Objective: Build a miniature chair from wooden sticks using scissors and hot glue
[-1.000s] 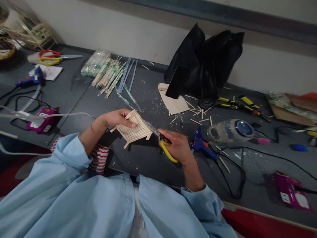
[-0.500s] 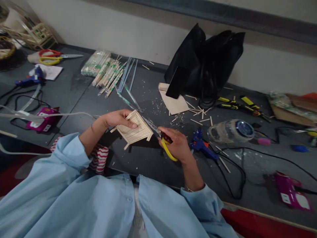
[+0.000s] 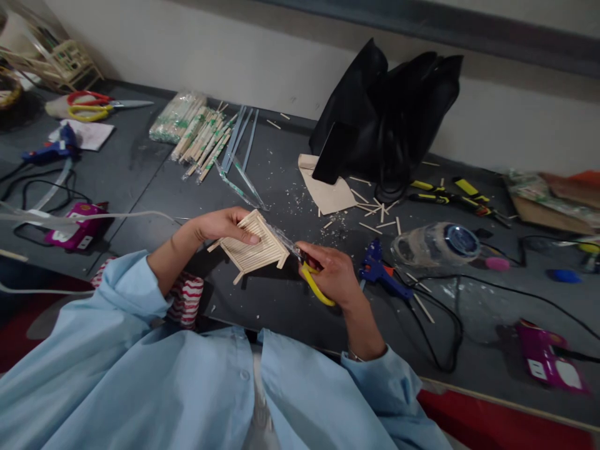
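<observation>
A small panel of thin wooden sticks is in my left hand, the thumb lying across its upper face and the fingers underneath. A few stick ends jut out at its corners. My right hand is closed around scissors with a yellow handle. Their metal blades run along the panel's right edge; whether they touch it or what lies between them I cannot tell. Part of the handles is hidden by my right hand.
Behind the panel lie wrapped chopsticks, grey strips and a black bag with a phone against it. To the right are a blue glue gun with its cord, a clear jar and yellow-black pliers.
The scissors' handles and my right fingers have drawn slightly closer together. The panel and my left hand stay nearly in place; the view has shifted a little.
</observation>
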### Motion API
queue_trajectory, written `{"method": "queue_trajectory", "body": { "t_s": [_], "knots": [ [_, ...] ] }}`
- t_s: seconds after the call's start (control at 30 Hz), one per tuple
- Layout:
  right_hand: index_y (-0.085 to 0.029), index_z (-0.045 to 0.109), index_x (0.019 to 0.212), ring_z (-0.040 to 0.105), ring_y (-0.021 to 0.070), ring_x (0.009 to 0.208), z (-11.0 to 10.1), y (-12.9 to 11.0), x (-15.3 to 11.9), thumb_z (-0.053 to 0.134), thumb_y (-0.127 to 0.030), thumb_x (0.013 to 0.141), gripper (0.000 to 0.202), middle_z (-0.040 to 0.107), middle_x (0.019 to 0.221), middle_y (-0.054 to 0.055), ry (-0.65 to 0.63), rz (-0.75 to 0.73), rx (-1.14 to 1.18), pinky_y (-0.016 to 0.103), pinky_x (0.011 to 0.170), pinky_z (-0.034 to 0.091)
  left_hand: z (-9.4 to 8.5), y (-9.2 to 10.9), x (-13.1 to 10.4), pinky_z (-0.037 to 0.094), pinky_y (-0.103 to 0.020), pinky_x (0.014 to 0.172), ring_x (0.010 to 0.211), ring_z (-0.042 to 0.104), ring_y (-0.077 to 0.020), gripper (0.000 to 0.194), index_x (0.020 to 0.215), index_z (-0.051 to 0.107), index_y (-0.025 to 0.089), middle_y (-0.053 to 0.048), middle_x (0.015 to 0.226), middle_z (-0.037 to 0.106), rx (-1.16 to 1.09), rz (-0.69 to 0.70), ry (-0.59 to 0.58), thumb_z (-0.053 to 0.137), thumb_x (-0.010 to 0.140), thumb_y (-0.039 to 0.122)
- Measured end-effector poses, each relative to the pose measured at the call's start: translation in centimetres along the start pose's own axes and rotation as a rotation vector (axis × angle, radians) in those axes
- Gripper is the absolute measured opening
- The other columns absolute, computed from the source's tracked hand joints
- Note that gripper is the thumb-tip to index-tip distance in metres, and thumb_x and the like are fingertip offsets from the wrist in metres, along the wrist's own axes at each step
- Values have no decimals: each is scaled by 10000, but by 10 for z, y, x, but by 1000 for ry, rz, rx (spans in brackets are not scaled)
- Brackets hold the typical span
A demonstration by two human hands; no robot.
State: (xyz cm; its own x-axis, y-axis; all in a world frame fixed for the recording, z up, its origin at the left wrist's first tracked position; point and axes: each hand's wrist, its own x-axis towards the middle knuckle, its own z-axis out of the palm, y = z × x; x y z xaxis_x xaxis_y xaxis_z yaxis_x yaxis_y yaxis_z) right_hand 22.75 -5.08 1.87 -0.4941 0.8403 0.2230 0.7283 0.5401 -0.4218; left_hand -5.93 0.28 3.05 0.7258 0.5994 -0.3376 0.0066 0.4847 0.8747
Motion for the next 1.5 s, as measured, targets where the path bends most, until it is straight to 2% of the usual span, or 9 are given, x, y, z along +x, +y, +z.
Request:
{"method": "queue_trajectory", "body": {
  "t_s": [0.17,0.4,0.6,0.73,0.9,1.1,1.3,1.5],
  "knots": [
    [-274,742,1056,602,140,573,0,-1,0,603,-149,722,383,702,652,-19,11,-10,-68,243,606,425,0,0,-1,576,-241,660,692,725,-171,381,935,782,130,-89,845,784,13,0,2,898,622,314],
    [-274,742,1035,656,157,632,3,1,0,596,-150,726,364,751,724,-3,36,4,-107,247,635,463,-1,-1,1,583,-251,667,688,724,-173,374,930,776,122,-94,847,785,0,31,8,897,625,301],
    [-253,717,1131,720,177,765,5,6,1,599,-199,773,380,784,985,17,91,79,43,275,727,541,-4,-2,1,585,-241,666,676,722,-164,368,904,773,116,-91,829,783,-1,37,9,896,620,316],
    [-241,707,1146,729,204,849,3,11,3,604,-217,782,379,777,1028,32,126,94,94,316,802,557,-7,-2,1,587,-254,670,675,719,-168,382,883,771,110,-90,817,781,-18,52,64,910,595,319],
    [-247,688,1168,714,219,922,-3,12,3,611,-228,796,381,765,1055,40,119,57,104,351,857,540,-17,-5,1,580,-233,657,657,706,-154,357,808,766,121,-73,779,775,-46,121,199,932,543,294],
    [-232,690,1164,685,198,803,-9,11,3,614,-203,780,392,754,924,35,39,15,120,328,791,519,-25,-2,-4,586,-233,660,669,709,-160,396,820,759,127,-63,758,768,-72,118,247,947,501,267],
    [-232,700,1161,697,207,863,-8,9,5,633,-189,762,407,768,997,49,-20,-14,105,322,810,500,-25,2,-6,584,-227,659,662,705,-158,415,840,756,115,-61,755,764,-4,106,239,938,513,292],
    [-240,720,1134,645,158,688,-8,8,5,636,-177,758,391,774,896,25,-47,1,101,283,714,466,-29,-1,-8,587,-290,696,700,704,-191,387,861,766,125,-77,774,759,57,98,231,911,562,324]
  ]
}}
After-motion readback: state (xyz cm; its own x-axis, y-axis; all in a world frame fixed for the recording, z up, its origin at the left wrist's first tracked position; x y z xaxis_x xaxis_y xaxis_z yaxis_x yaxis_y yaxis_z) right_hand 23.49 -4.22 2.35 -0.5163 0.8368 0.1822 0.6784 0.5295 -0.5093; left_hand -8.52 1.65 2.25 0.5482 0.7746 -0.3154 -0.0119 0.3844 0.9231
